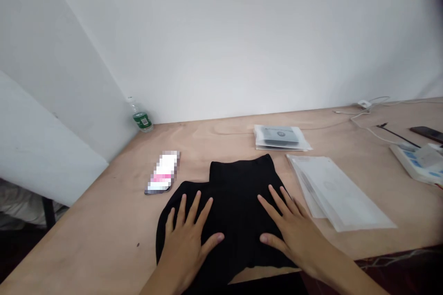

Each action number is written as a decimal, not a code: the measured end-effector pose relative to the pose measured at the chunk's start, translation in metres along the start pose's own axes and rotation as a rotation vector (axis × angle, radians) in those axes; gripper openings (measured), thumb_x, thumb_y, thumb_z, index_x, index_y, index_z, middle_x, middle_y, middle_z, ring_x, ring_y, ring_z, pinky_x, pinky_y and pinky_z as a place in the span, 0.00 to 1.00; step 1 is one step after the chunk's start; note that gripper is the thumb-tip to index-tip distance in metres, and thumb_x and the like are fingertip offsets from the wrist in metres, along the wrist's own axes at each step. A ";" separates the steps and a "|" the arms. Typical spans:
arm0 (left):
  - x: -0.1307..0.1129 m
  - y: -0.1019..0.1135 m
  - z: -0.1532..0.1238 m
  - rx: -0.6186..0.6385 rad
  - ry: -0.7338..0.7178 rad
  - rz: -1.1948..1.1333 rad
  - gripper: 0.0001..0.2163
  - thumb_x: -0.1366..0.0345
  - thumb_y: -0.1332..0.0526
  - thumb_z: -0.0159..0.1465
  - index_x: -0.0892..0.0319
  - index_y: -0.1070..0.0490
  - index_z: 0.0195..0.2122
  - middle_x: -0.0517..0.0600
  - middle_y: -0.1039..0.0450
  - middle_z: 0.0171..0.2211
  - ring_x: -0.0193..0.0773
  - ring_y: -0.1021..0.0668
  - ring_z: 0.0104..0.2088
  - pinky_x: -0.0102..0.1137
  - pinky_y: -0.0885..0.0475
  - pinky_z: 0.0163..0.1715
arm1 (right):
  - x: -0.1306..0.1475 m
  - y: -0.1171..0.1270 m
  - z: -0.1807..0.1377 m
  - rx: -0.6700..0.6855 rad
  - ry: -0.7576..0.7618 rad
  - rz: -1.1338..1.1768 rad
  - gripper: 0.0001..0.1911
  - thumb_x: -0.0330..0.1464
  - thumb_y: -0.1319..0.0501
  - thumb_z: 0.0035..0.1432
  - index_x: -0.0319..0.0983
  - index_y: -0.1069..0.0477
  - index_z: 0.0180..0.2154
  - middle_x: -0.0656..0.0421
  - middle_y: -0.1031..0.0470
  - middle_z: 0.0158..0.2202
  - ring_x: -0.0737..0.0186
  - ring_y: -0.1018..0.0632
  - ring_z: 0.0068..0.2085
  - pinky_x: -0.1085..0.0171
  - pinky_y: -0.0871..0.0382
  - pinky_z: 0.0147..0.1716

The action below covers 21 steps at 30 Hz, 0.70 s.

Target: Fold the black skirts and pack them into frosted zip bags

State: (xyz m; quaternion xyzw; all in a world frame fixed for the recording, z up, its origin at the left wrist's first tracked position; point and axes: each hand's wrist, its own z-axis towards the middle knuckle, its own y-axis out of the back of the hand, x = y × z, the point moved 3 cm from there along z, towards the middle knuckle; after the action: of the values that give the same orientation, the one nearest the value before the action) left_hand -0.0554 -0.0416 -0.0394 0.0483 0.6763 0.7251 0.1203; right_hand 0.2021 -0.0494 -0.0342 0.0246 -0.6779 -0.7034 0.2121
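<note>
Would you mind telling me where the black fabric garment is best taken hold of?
I would pinch the black fabric garment at its narrower far end, coming from the far side: that end lies flat, free of the left hand and right hand spread on its middle.

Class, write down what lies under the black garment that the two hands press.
The black garment lies on the wooden table, with the left hand and right hand on top. Wood shows at its near edge; anything else beneath is covered.

Plastic water bottle (141, 117) against the wall, two plastic-wrapped stacks (341, 192), white cable (367, 119), dark smartphone (428, 133)
</note>
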 end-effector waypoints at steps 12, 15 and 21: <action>-0.061 0.040 0.072 -0.018 -0.161 0.063 0.23 0.58 0.58 0.66 0.56 0.51 0.62 0.49 0.56 0.64 0.45 0.57 0.64 0.49 0.62 0.59 | 0.038 0.015 0.076 -0.036 -0.089 -0.086 0.29 0.35 0.51 0.60 0.29 0.47 0.59 0.41 0.52 0.62 0.46 0.51 0.63 0.50 0.57 0.58; -0.070 0.024 0.107 0.007 -0.169 0.057 0.22 0.63 0.57 0.65 0.60 0.47 0.60 0.52 0.51 0.63 0.46 0.53 0.63 0.48 0.61 0.59 | 0.041 0.003 0.113 -0.053 -0.127 -0.076 0.25 0.27 0.56 0.60 0.27 0.46 0.59 0.43 0.49 0.62 0.50 0.49 0.63 0.52 0.56 0.58; -0.043 -0.014 0.124 0.011 -0.072 0.019 0.26 0.52 0.64 0.66 0.58 0.47 0.60 0.54 0.49 0.62 0.47 0.50 0.63 0.50 0.55 0.57 | 0.011 -0.027 0.126 -0.104 -0.216 -0.056 0.31 0.42 0.57 0.62 0.28 0.49 0.60 0.45 0.49 0.62 0.53 0.50 0.63 0.53 0.59 0.59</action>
State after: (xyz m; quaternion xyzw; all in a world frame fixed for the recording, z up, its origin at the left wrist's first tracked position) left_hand 0.0161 0.0692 -0.0392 0.0813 0.6751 0.7203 0.1373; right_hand 0.1443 0.0653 -0.0479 -0.0433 -0.6586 -0.7418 0.1190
